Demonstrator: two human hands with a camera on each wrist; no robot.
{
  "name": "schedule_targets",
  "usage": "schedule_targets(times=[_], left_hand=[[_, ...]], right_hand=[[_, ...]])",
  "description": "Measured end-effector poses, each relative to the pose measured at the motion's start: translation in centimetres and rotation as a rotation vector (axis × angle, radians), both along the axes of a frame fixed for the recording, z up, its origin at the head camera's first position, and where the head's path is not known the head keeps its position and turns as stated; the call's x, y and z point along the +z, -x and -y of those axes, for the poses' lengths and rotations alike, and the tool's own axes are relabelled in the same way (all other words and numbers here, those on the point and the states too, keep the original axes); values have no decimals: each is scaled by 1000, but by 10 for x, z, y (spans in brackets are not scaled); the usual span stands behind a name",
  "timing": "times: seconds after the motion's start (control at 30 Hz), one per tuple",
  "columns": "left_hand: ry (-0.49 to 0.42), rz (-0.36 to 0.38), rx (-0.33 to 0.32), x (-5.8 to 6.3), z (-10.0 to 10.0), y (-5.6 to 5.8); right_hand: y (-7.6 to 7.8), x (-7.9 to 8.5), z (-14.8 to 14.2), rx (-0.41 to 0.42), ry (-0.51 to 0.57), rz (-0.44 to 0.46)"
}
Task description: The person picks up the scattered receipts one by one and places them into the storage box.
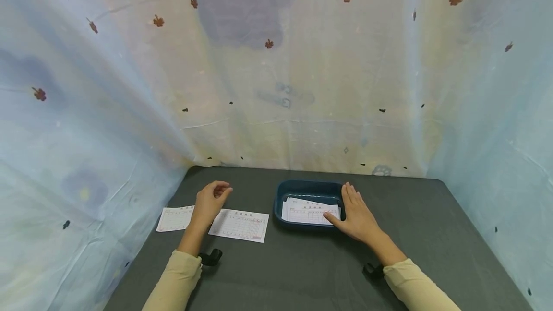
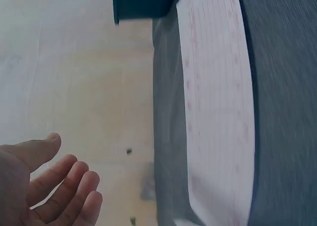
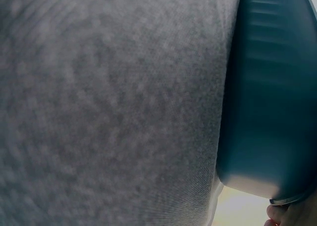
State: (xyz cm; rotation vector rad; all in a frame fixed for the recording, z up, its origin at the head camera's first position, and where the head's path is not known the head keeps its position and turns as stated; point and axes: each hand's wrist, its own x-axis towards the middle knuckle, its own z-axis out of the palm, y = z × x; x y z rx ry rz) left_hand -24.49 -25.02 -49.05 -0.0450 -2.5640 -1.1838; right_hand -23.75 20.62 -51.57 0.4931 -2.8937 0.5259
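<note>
My left hand (image 1: 211,199) is raised over the table between two printed paper forms, its fingers loosely bent and nothing in them. One paper form (image 1: 239,225) lies just right of that wrist, and it shows large in the left wrist view. Another paper form (image 1: 174,218) is at the left, partly hidden behind the forearm. My right hand (image 1: 357,217) rests on the right end of a dark blue plastic basin (image 1: 281,205). Its fingers stretch along the rim, while the thumb reaches over the front corner above the paper slips (image 1: 308,212) inside.
A dark grey cloth (image 1: 276,272) covers the table. Behind and at both sides hangs a pale patterned curtain (image 1: 302,85). Black straps (image 1: 210,257) sit at both wrists, below the sleeves (image 1: 177,280).
</note>
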Motion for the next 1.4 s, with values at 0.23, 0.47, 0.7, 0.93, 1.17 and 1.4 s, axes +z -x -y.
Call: schedule_targets(times=[0.23,0.47,0.7,0.93,1.17,1.4], left_hand=[[-2,8,56,-3,32,-4],[48,34,110,-11,63,-10],[81,89,167,-9,89,-18],[148,129,245,-10,108,-24],[248,198,331,-17,120,-27],[303,206,360,-21,127,-30]], right_hand=[[0,-1,0,-1,0,20],[0,-1,1,-1,3,5],[0,-1,1,-4,5,4],[1,-2,0,-9,-8,25],[0,-1,1,-7,-6,-1],[-1,-1,1,-9,-9,-1]])
